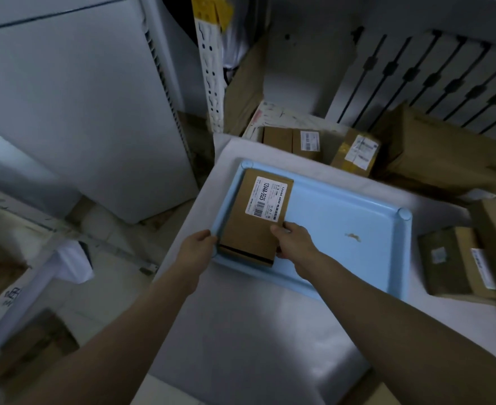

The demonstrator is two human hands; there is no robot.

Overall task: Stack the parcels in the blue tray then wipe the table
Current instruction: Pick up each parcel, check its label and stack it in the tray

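- Head view: the labelled parcel (252, 229) lies in the left end of the blue tray (343, 206), tight against the rim, probably to leave room beside it.
- The left hand (201, 244) cups its near left edge and the right hand (292, 242) pinches its near right edge, apparently squaring it.
- Unstacked parcels (451, 264) wait at the right of the worktop (255, 331).

A single wide-angle view looked from the person's head, forward and steeply down, close over the tabletop (240, 331). The blue tray (343, 217) sat near mid-frame, with shelving and wall bowing outward toward the upper borders.
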